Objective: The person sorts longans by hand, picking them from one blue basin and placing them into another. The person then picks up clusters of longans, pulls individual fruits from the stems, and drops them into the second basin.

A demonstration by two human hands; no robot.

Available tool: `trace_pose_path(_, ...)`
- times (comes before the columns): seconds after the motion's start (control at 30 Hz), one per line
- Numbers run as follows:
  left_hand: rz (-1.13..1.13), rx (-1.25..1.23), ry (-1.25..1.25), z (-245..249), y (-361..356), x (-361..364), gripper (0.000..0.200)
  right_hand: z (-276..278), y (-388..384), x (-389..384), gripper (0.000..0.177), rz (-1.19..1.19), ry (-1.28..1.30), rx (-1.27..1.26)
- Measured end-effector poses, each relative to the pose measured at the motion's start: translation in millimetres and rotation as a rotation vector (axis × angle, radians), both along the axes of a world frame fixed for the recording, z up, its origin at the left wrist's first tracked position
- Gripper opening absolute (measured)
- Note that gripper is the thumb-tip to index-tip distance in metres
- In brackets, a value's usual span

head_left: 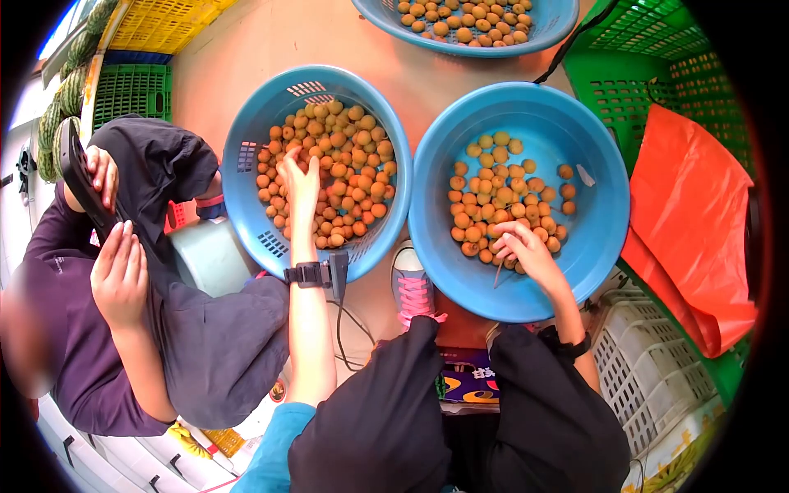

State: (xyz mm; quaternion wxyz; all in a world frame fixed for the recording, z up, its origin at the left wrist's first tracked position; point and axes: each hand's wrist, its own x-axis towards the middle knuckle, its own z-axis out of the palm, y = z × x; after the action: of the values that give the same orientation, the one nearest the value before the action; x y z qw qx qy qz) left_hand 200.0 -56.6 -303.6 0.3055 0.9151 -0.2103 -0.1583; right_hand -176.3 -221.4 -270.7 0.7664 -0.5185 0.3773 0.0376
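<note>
My left hand (301, 174) is inside the left blue basin (238, 205), its thumb and fingers apart and reaching among round brown longans (349, 164). The fingertips are partly hidden by the fruit. Over the near side of the right blue basin (460, 292) is my right hand (526, 251), its fingers curled together. A thin brown twig (497, 274) sticks out below those fingers; whether a fruit is also in the hand cannot be made out. A smaller pile of longans (501, 185) lies under and beyond it. Straps circle both my wrists.
A third blue basin (493, 51) of longans stands at the back. On the left a seated person (123, 279) holds a phone (86, 181). Green crates (625, 90), an orange-red sheet (686, 222) and a white crate (649, 361) line the right side. A cable (339, 337) hangs near my left wrist.
</note>
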Motion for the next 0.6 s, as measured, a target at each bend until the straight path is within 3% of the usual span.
trace_pose_path(0.07, -0.083, 0.006, -0.083, -22.3, -4.5, 6.9, 0.044, 2.8, 1.1, 1.7, 0.025, 0.002, 0.025, 0.019)
trace_pose_path(0.13, -0.052, 0.176, -0.061, 35.2, -45.5, -42.7, 0.048, 3.6, 1.2, 1.3, 0.025, 0.004, 0.021, 0.023)
trace_pose_path(0.27, -0.133, 0.325, 0.051, 37.4, -58.9, -52.3, 0.055, 0.1, 1.4, 1.0, 0.025, 0.002, 0.020, 0.030)
trace_pose_path(0.4, -0.171, 0.202, 0.125, 2.0, -41.2, -35.3, 0.058, -0.2, 2.9, 1.9, 0.024, 0.004, 0.009, 0.026)
trace_pose_path(0.53, -0.323, 0.138, 0.039, 11.2, -43.5, -43.1, 0.066, -1.5, 3.3, 3.9, 0.024, 0.015, -0.008, 0.007)
trace_pose_path(0.6, -0.364, 0.141, -0.092, -10.0, -36.6, -38.6, 0.066, -2.9, 4.0, 3.7, 0.024, 0.022, 0.001, -0.006)
